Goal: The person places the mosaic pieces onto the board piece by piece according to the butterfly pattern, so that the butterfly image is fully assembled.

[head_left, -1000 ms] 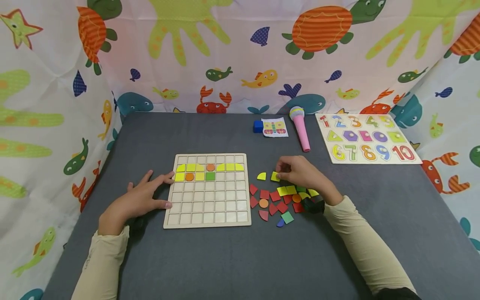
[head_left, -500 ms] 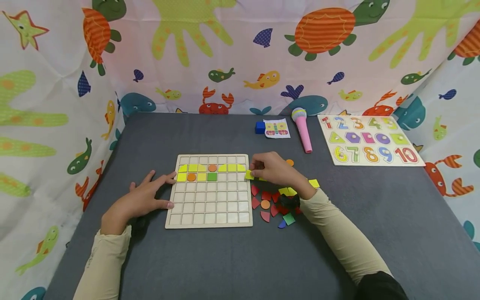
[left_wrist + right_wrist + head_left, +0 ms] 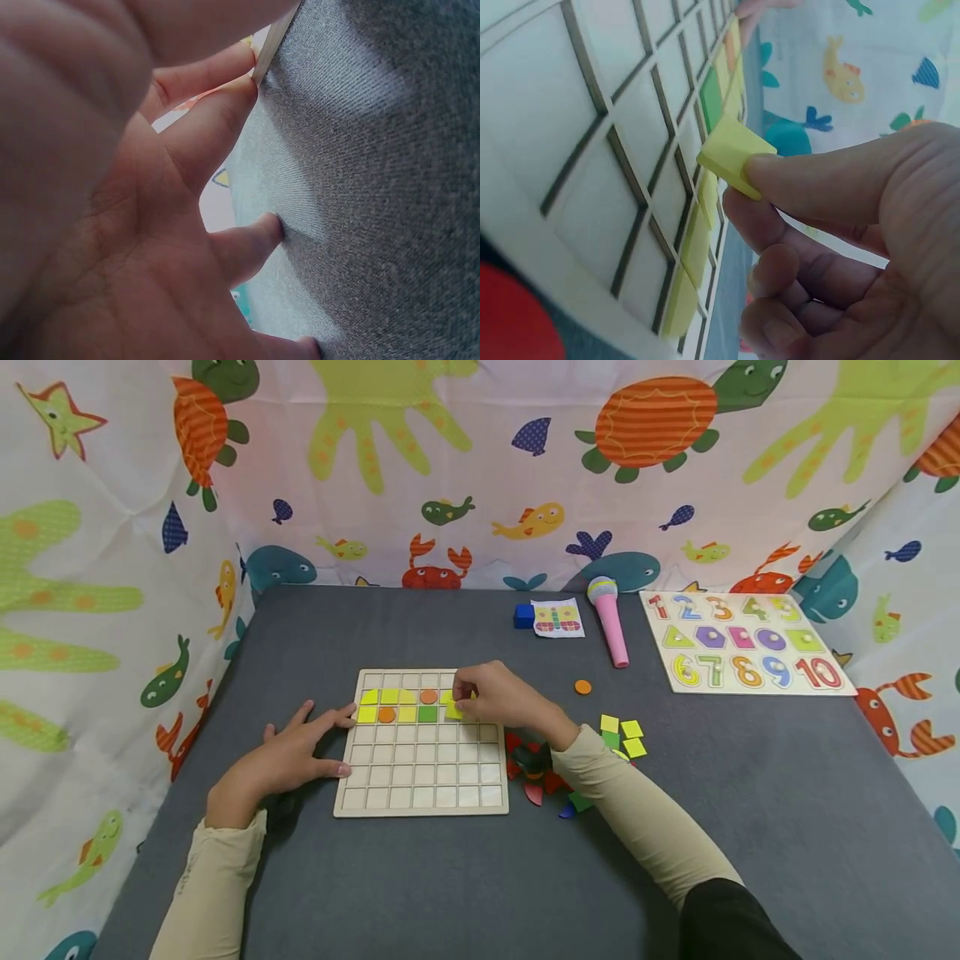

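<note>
A wooden grid board (image 3: 420,777) lies on the grey table, with yellow, orange and green pieces filling parts of its second and third rows. Between thumb and index finger, my right hand (image 3: 498,695) pinches a yellow square tile (image 3: 733,154) just above the grid, right of the green square (image 3: 427,714). My left hand (image 3: 281,760) has its fingers spread at the board's left side; in the left wrist view, fingertips touch the board's edge (image 3: 271,46) and others rest on the cloth. The right hand hides the right end of the yellow row in the head view.
Loose red, green, blue and yellow pieces (image 3: 633,747) lie right of the board, partly under the right forearm. An orange disc (image 3: 582,687) lies apart. Farther back are a blue block (image 3: 523,616), a butterfly pattern card (image 3: 558,618), a pink toy microphone (image 3: 611,627) and a number puzzle board (image 3: 750,647).
My right hand has carried the yellow square tile leftward from the loose pieces to over the board. The left hand stays at the board's edge. The head view has shifted slightly.
</note>
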Demonstrator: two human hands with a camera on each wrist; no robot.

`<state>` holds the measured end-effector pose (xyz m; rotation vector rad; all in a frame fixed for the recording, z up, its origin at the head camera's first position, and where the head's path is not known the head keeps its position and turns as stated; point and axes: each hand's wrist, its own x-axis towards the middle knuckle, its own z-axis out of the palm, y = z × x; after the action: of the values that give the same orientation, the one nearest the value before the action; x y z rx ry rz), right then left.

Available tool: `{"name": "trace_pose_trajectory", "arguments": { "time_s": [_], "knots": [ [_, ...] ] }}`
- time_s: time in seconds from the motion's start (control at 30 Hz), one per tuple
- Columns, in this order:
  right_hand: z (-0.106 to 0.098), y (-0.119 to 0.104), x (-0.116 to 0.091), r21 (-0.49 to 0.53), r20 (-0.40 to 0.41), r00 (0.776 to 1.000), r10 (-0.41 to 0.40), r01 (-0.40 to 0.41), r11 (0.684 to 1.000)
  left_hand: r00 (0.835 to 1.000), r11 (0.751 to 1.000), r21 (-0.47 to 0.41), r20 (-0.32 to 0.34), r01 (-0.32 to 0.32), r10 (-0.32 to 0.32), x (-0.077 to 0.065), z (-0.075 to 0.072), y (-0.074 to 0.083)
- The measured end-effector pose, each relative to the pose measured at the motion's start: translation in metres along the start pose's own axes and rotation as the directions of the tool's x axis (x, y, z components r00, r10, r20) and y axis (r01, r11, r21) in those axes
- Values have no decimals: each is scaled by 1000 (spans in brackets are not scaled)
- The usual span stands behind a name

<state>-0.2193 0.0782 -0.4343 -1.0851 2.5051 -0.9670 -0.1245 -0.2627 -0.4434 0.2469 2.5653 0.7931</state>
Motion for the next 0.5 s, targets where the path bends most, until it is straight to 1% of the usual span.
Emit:
{"name": "trace_pose_trajectory", "arguments": {
  "time_s": [0.17, 0.5],
  "knots": [
    [5, -3, 6, -42, 9, 1000, -17, 17, 999, 1000, 1000, 5, 5, -1, 1, 1, -1, 1],
    [11, -6, 11, -106, 27, 1000, -13, 16, 994, 1000, 1000, 6, 8, 3, -3, 2, 0, 0]
  ]
}}
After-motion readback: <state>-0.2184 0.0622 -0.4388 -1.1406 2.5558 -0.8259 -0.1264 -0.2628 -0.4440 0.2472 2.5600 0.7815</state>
